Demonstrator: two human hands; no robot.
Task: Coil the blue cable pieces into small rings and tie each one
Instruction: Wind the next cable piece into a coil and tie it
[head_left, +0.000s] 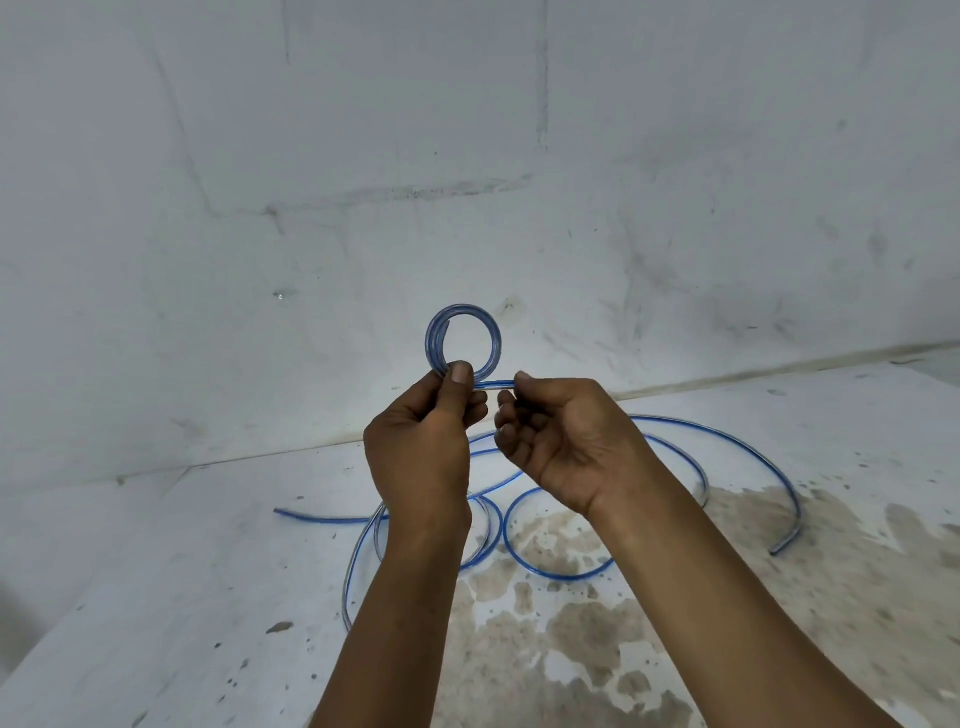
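A small ring of blue cable (492, 336) stands upright in the air in front of the wall. My left hand (423, 441) pinches the ring's bottom between thumb and fingers. A short straight end of the same cable (497, 385) runs right from the ring into my right hand (558, 439), which grips it with curled fingers. Below my hands, several loose blue cable pieces (550, 574) lie curved on the white surface; my arms hide parts of them.
The white work surface (182, 597) carries brown stains (597, 639) at the right and centre. A scuffed white wall (467, 156) rises close behind. One cable end (283, 513) reaches left, another (779, 548) curves round at the right.
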